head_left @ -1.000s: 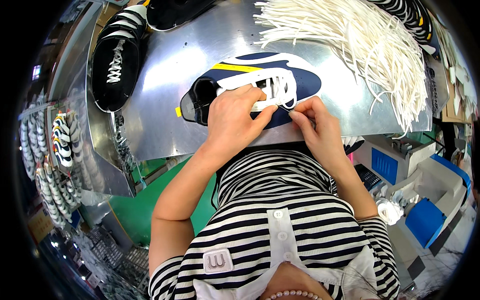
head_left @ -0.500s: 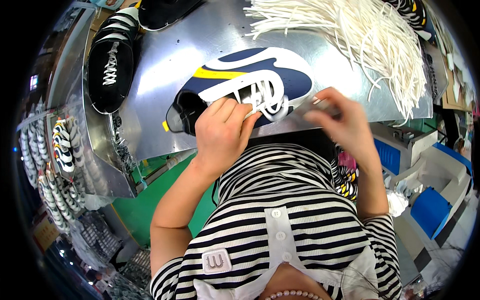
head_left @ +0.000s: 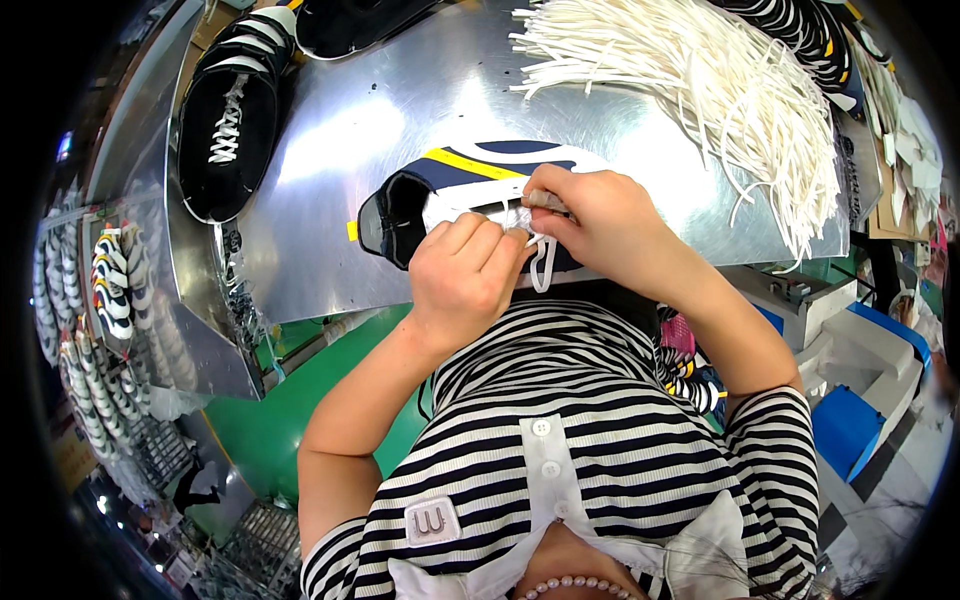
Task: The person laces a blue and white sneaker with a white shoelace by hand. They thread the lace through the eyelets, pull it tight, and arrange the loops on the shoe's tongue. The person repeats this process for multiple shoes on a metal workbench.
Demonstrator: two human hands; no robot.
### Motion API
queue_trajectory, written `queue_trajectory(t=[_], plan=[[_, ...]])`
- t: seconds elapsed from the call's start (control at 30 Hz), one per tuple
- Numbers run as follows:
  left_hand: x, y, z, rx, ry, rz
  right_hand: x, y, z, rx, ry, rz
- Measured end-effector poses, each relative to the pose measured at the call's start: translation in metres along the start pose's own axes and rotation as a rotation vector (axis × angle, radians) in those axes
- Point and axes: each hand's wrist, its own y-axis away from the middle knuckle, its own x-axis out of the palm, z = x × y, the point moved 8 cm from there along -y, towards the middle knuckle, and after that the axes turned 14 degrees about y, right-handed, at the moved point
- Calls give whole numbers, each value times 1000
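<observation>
A navy, white and yellow shoe upper point(head_left: 468, 170) lies on its side on the metal table, its black-lined opening to the left. My left hand point(head_left: 458, 275) is closed on the near edge of its lacing flap. From the right, my right hand point(head_left: 605, 215) reaches over the upper's front part, thumb and fingers pinched together at the eyelets on the white shoelace. A loop of that shoelace point(head_left: 543, 268) hangs below the fingertips toward me. The two hands nearly touch, and they hide most of the eyelets and the toe.
A thick bundle of loose white laces point(head_left: 690, 90) lies at the far right of the metal table point(head_left: 330, 250). Several black, laced uppers point(head_left: 228, 140) are stacked at the far left. More striped uppers point(head_left: 800, 40) stand in the far right corner.
My right hand has come left from beside the toe to the eyelets, where it now pinches. My left hand stays on the flap. In the picture, the upper sits slightly lower and further right.
</observation>
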Motion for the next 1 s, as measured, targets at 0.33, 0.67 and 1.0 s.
queue_trajectory(t=[0.33, 0.67, 1.0], plan=[[5, -6, 7, -63, 136, 87, -178, 12, -79, 50, -284, -740], [-7, 1, 29, -572, 398, 163, 6, 5, -33, 251, -983, -161], [-17, 9, 56, -724, 308, -93, -9, 0, 8, 167, -1030, 214]])
